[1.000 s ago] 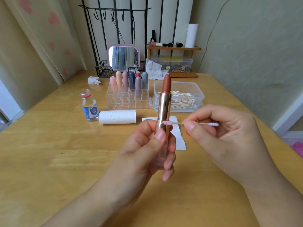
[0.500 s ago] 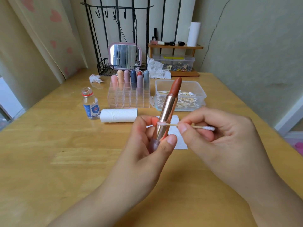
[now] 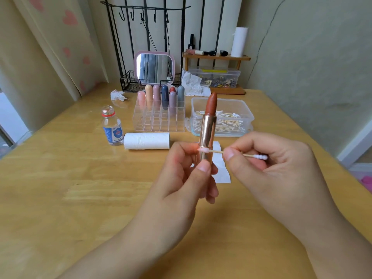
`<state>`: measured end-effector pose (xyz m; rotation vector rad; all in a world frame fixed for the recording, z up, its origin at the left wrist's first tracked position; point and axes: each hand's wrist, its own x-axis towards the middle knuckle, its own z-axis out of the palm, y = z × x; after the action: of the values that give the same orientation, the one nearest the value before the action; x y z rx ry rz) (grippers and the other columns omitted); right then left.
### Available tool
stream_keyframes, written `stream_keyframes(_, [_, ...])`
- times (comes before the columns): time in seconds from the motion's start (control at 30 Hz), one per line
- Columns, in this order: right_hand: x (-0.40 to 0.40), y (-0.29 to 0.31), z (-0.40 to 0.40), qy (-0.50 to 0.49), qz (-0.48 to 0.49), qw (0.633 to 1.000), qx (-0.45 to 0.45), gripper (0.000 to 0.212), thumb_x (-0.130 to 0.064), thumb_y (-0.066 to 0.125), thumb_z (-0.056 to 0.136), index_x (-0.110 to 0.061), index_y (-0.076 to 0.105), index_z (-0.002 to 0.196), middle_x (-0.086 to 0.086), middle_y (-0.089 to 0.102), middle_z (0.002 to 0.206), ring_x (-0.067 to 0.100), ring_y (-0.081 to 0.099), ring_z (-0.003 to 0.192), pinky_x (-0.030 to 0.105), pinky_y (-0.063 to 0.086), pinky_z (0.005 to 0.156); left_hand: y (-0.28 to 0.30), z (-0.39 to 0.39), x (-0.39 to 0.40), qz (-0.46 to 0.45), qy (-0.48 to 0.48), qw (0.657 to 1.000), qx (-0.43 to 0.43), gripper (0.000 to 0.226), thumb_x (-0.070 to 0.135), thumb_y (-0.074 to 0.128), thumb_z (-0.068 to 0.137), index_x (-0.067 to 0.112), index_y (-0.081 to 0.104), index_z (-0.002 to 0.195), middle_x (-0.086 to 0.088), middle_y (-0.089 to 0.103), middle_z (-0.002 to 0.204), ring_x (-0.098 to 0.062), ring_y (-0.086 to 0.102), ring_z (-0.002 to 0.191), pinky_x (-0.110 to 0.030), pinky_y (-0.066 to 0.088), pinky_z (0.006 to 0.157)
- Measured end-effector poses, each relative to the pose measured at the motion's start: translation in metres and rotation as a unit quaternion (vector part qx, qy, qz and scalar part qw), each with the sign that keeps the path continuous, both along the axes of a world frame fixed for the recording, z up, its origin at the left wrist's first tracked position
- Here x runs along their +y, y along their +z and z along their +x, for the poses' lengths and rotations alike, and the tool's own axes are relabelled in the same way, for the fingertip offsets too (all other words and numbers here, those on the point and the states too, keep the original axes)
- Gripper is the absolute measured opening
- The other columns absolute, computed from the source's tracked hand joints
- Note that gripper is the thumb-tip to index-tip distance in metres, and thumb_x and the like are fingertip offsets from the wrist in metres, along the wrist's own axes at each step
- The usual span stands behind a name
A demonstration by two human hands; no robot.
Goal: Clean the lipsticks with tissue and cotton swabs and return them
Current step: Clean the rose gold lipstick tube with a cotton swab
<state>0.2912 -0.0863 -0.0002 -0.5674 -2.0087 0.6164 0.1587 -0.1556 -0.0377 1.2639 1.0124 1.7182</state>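
Note:
My left hand [image 3: 181, 178] grips the base of an uncapped lipstick [image 3: 208, 125], upright, with a rose-gold tube and a brown-red bullet. My right hand [image 3: 269, 168] pinches a cotton swab [image 3: 215, 151] by its wooden stick; the pinkish tip touches the lower rim of the gold tube. A flat tissue sheet [image 3: 221, 172] lies on the table under the hands. Behind stands a clear organizer [image 3: 159, 119] with several capped lipsticks in its back rows.
A tissue roll [image 3: 147, 140] lies beside a small open bottle [image 3: 112, 125]. A clear box of cotton swabs [image 3: 223, 119] is at right of the organizer. A crumpled tissue [image 3: 117, 95], mirror [image 3: 155, 67] and wooden shelf [image 3: 216, 57] stand at the back.
The lipstick tilted to the right half a second ago and now stands upright again. The swab tip stays against the tube's lower rim, shifting slightly around it.

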Motion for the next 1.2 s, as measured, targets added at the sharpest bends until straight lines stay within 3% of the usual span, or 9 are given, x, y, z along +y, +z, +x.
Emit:
stream_keyframes(0.1, [-0.003, 0.000, -0.003, 0.003, 0.031, 1.000, -0.002, 0.021, -0.018, 0.066, 0.080, -0.020, 0.058, 0.060, -0.014, 0.037, 0.040, 0.003, 0.035, 0.040, 0.003, 0.027, 0.048, -0.001, 0.003, -0.001, 0.006, 0.028, 0.999, 0.020, 0.015, 0.033, 0.061, 0.077, 0.028, 0.055, 0.090, 0.004, 0.057, 0.074, -0.016, 0.057, 0.061, -0.025, 0.048, 0.060])
stream_keyframes(0.33, [0.001, -0.001, 0.004, -0.011, -0.007, 1.000, 0.006, 0.020, -0.034, 0.059, 0.076, -0.020, 0.057, 0.061, 0.004, 0.031, 0.051, 0.010, 0.028, 0.045, 0.010, 0.025, 0.046, 0.000, 0.005, 0.000, -0.017, 0.128, 0.991, 0.038, 0.020, 0.020, 0.066, 0.073, 0.032, 0.056, 0.084, 0.005, 0.065, 0.071, -0.011, 0.061, 0.060, -0.017, 0.048, 0.054])
stream_keyframes(0.47, [-0.003, 0.000, -0.003, 0.010, 0.019, 1.000, 0.001, 0.019, -0.028, 0.060, 0.079, -0.035, 0.055, 0.061, -0.014, 0.039, 0.045, 0.003, 0.036, 0.044, 0.006, 0.028, 0.048, -0.002, 0.003, 0.000, -0.015, 0.148, 0.988, 0.046, 0.026, 0.029, 0.076, 0.066, 0.040, 0.056, 0.077, -0.011, 0.063, 0.074, -0.016, 0.059, 0.060, -0.021, 0.049, 0.058])
stream_keyframes(0.57, [-0.001, -0.001, -0.002, 0.007, 0.005, 1.000, 0.002, 0.018, -0.031, 0.059, 0.078, -0.029, 0.058, 0.061, -0.007, 0.036, 0.046, 0.006, 0.032, 0.044, 0.009, 0.028, 0.047, -0.001, 0.004, 0.000, -0.015, 0.149, 0.988, 0.024, 0.027, 0.020, 0.073, 0.066, 0.025, 0.053, 0.084, -0.016, 0.063, 0.072, -0.015, 0.060, 0.060, -0.017, 0.049, 0.057])
stream_keyframes(0.8, [0.015, 0.000, 0.008, 0.036, -0.088, 0.995, 0.022, 0.023, -0.036, 0.063, 0.073, -0.014, 0.064, 0.069, 0.013, 0.040, 0.047, 0.007, 0.029, 0.044, 0.014, 0.027, 0.045, 0.005, 0.000, 0.002, -0.016, 0.028, 0.997, -0.074, 0.019, 0.019, 0.058, 0.083, 0.004, 0.057, 0.095, -0.006, 0.067, 0.073, -0.017, 0.065, 0.065, -0.019, 0.050, 0.061])
stream_keyframes(0.9, [0.017, -0.001, 0.008, 0.045, -0.111, 0.993, 0.023, 0.026, -0.042, 0.060, 0.070, -0.017, 0.066, 0.072, 0.036, 0.048, 0.064, 0.034, 0.039, 0.053, 0.031, 0.034, 0.049, 0.002, -0.001, 0.005, -0.035, -0.053, 0.989, -0.133, 0.027, 0.022, 0.048, 0.086, 0.009, 0.070, 0.095, -0.008, 0.063, 0.075, -0.017, 0.057, 0.061, -0.026, 0.050, 0.059])
stream_keyframes(0.97, [0.017, 0.000, 0.007, 0.050, -0.118, 0.991, 0.028, 0.023, -0.043, 0.060, 0.070, -0.020, 0.066, 0.070, 0.039, 0.047, 0.065, 0.039, 0.039, 0.055, 0.028, 0.035, 0.050, 0.002, -0.003, 0.007, -0.039, -0.102, 0.979, -0.170, 0.023, 0.023, 0.054, 0.088, 0.012, 0.072, 0.097, -0.006, 0.058, 0.072, -0.014, 0.049, 0.055, -0.026, 0.046, 0.053])
stream_keyframes(1.07, [0.016, -0.001, 0.006, 0.059, -0.122, 0.990, 0.023, 0.022, -0.043, 0.060, 0.070, -0.022, 0.066, 0.070, 0.039, 0.046, 0.066, 0.040, 0.042, 0.054, 0.026, 0.036, 0.052, 0.003, -0.003, 0.006, -0.036, -0.147, 0.968, -0.199, 0.032, 0.026, 0.069, 0.079, 0.007, 0.063, 0.104, -0.004, 0.053, 0.068, -0.012, 0.043, 0.051, -0.023, 0.042, 0.049])
stream_keyframes(1.2, [0.019, -0.001, 0.007, 0.063, -0.130, 0.989, 0.025, 0.019, -0.044, 0.059, 0.070, -0.026, 0.066, 0.066, 0.040, 0.046, 0.065, 0.043, 0.045, 0.054, 0.029, 0.037, 0.053, 0.001, -0.002, 0.001, -0.027, -0.146, 0.970, -0.191, 0.022, 0.018, 0.059, 0.080, 0.006, 0.046, 0.094, -0.003, 0.047, 0.065, -0.010, 0.040, 0.048, -0.019, 0.040, 0.049])
